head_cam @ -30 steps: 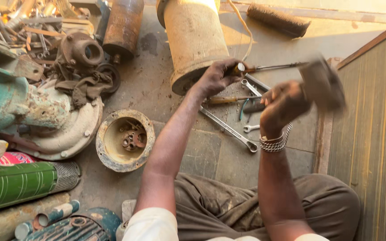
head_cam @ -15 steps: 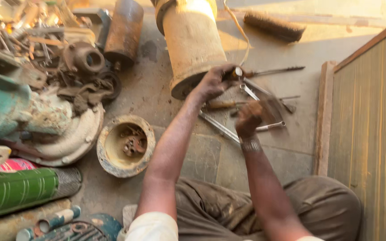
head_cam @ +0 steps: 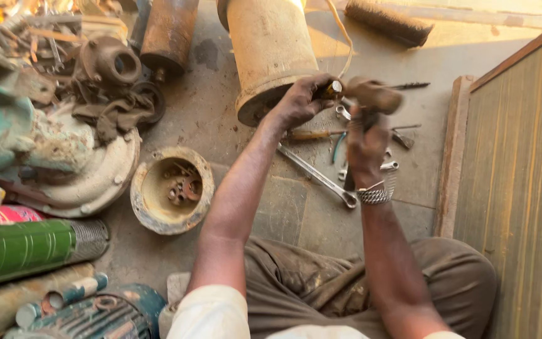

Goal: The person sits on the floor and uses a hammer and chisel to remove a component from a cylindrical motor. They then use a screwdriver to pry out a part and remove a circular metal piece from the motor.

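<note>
Left hand [head_cam: 301,100] closed around a chisel [head_cam: 332,90] at the motor casing [head_cam: 270,50] rim. Right hand [head_cam: 365,141] grips a hammer [head_cam: 374,95], head touching the chisel end.

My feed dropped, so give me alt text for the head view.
Seated on a stone floor, a person's left hand holds a tool handle against a tan cylinder while the right hand swings a blurred hammer at it. Wrenches lie below; rusty pump parts sit left.
</note>
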### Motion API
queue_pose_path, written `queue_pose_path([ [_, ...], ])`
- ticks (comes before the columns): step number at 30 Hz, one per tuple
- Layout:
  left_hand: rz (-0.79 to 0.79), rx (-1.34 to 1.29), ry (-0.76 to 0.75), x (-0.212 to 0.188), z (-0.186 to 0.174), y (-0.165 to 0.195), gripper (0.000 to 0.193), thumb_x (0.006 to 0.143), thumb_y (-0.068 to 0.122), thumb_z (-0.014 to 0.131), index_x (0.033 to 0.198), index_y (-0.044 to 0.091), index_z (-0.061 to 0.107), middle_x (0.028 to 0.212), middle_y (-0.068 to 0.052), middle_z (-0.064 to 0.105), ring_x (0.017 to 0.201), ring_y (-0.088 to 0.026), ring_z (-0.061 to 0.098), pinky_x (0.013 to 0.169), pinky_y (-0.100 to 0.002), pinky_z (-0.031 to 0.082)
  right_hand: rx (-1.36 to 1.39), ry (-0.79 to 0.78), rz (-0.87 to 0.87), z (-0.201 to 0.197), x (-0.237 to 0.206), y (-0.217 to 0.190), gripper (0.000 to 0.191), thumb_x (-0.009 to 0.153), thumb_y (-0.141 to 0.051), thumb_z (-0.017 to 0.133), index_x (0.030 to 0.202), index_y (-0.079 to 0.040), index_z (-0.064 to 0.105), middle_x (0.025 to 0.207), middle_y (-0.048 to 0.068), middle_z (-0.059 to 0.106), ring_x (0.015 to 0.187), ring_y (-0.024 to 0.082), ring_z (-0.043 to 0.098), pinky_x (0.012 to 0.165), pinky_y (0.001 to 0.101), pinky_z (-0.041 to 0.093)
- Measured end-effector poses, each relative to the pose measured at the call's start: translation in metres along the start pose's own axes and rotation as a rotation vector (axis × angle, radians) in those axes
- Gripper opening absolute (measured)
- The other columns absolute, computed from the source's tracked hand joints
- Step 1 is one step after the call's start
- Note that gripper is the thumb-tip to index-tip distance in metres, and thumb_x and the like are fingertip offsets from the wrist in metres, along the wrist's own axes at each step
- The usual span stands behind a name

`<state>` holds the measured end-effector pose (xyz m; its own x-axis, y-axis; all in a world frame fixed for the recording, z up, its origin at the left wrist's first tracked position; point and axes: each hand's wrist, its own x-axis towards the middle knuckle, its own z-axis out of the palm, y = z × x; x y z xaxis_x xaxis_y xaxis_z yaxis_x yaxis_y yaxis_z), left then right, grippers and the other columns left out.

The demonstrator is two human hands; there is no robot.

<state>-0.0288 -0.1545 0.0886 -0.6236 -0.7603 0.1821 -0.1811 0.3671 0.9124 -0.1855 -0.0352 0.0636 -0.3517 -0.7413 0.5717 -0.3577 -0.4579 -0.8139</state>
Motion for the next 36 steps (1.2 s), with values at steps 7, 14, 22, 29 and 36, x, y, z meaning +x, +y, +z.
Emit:
queue_pose_path([
  [7, -0.057, 0.200, 0.104, 0.007, 0.031, -0.006, 0.033, 0.087, 0.021, 0.091, 0.102, 0.006, 0.066, 0.095, -0.008, 0.070, 0.092, -0.020, 0.068, 0.081, -0.034, 0.059, 0.340, -0.104, 0.362, -0.066, 0.021, -0.051, 0.023, 0.113, -0.025, 0.060, 0.101, -0.007, 0.051, 0.065, 0.000, 0.050, 0.049, 0.008, 0.046, 0.042, 0.0241, 0.038],
  [14, 0.301, -0.480, 0.946, -0.086, -0.008, -0.005, 0.034, 0.100, 0.012, 0.082, 0.081, 0.017, 0.054, 0.076, 0.002, 0.059, 0.063, -0.009, 0.054, 0.054, -0.025, 0.051, 0.235, -0.329, 0.399, -0.087, 0.000, -0.070, 0.018, 0.103, -0.022, 0.061, 0.113, -0.008, 0.055, 0.065, -0.001, 0.052, 0.048, 0.007, 0.049, 0.040, 0.0240, 0.040],
  [22, 0.163, -1.102, 1.193, -0.163, -0.009, 0.000, 0.018, 0.092, 0.001, 0.068, 0.098, 0.013, 0.056, 0.082, -0.001, 0.062, 0.075, -0.016, 0.062, 0.076, -0.040, 0.060, 0.230, -0.298, 0.686, -0.082, -0.011, -0.052, 0.026, 0.105, -0.024, 0.065, 0.096, -0.006, 0.050, 0.067, 0.000, 0.052, 0.048, 0.008, 0.048, 0.040, 0.0260, 0.042],
  [29, 0.079, -1.323, 1.112, -0.153, 0.021, -0.037, 0.025, 0.087, -0.003, 0.067, 0.097, 0.015, 0.053, 0.087, 0.001, 0.060, 0.078, -0.017, 0.061, 0.080, -0.040, 0.058, -0.336, -0.562, 0.688, -0.071, -0.020, -0.029, 0.025, 0.099, -0.028, 0.068, 0.112, -0.007, 0.060, 0.072, 0.006, 0.059, 0.056, 0.017, 0.054, 0.049, 0.0348, 0.044],
  [36, -0.554, -0.777, 0.974, -0.166, 0.039, -0.090, 0.034, 0.085, 0.016, 0.079, 0.112, 0.003, 0.063, 0.090, -0.008, 0.067, 0.064, -0.014, 0.054, 0.053, -0.029, 0.048, -1.248, -0.998, 0.478, -0.070, -0.041, 0.016, 0.028, 0.092, -0.032, 0.071, 0.113, -0.018, 0.059, 0.097, 0.007, 0.074, 0.078, 0.028, 0.073, 0.061, 0.0425, 0.056],
])
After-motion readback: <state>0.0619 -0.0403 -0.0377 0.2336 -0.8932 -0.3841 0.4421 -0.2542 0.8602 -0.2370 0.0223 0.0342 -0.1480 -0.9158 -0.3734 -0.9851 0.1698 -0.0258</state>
